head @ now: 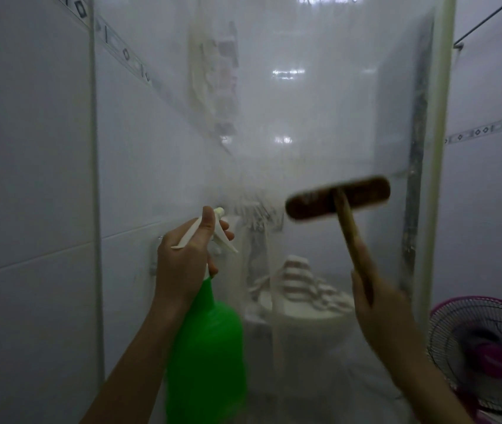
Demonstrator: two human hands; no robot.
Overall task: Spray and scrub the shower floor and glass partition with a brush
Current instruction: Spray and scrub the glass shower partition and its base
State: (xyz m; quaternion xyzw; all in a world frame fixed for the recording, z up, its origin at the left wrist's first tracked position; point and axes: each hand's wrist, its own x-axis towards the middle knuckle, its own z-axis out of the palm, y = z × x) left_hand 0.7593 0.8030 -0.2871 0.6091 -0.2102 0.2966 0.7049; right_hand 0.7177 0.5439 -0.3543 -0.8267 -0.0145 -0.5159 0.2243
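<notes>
**A:** Where is the spray bottle, and which way does it point?

**B:** The green plastic spray bottle with a white trigger head (210,341) is low and left of centre, just in front of the cloudy glass partition (305,117). Its long axis is close to upright, body down and head up. The white nozzle (219,211) aims away from the person at the glass, and a streaky burst of mist (252,206) shows just beyond it.

**A:** And the hand on it?

**B:** The left hand (182,261) comes up from the bottom edge on a raised forearm. Its fingers are curled round the neck and trigger, and one digit lies up along the side of the head.

**A:** The brush?

**B:** The dark brown scrubbing brush with a wooden handle (338,198) is up against the glass, right of the nozzle. Its head lies nearly level, the right end a little higher. The handle (352,237) runs down and to the right. It is blurred, so I cannot tell whether the bristles touch the glass.

**A:** The right hand?

**B:** The right hand (378,316) is wrapped firmly round the handle's lower end.

**A:** What else is there?

**B:** A white tiled wall (29,179) is on the left and a pink-rimmed fan (482,356) at lower right. A white toilet (301,313) shows hazily through the glass.
</notes>
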